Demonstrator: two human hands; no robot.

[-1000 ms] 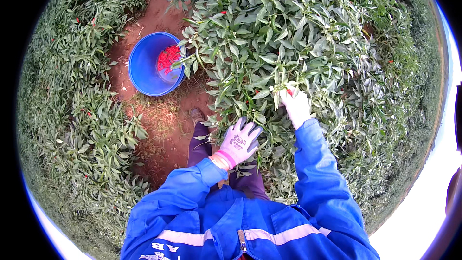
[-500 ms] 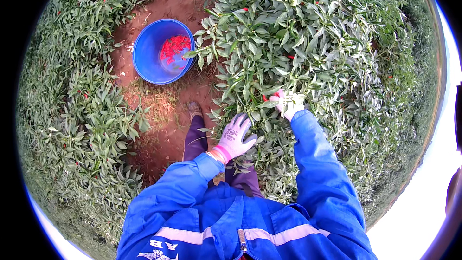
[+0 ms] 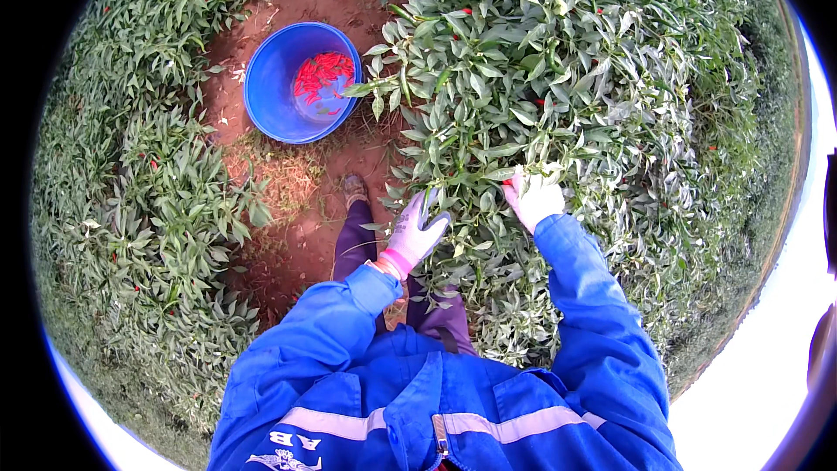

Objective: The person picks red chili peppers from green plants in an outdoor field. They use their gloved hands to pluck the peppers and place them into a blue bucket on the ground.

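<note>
My right hand (image 3: 536,199), in a white and pink glove, is among the leaves of the chili plants (image 3: 493,113). Its fingers are closed at a red chili pepper (image 3: 507,182), of which only a small part shows by the thumb side. My left hand (image 3: 417,231), in a white, pink and grey glove, hovers at the near left edge of the same plants. Its thumb stands apart from the fingers and nothing is seen in it; leaves come close to the fingertips.
A blue bucket (image 3: 266,87) stands on the reddish soil path (image 3: 305,0), with red chili peppers (image 3: 323,74) at its bottom. Another row of chili plants (image 3: 161,201) grows on the left. My shoe (image 3: 355,187) is on the path below the bucket.
My right hand has shifted slightly right, and less red shows beside it. My left hand has turned and moved a little left. The view has shifted slightly.
</note>
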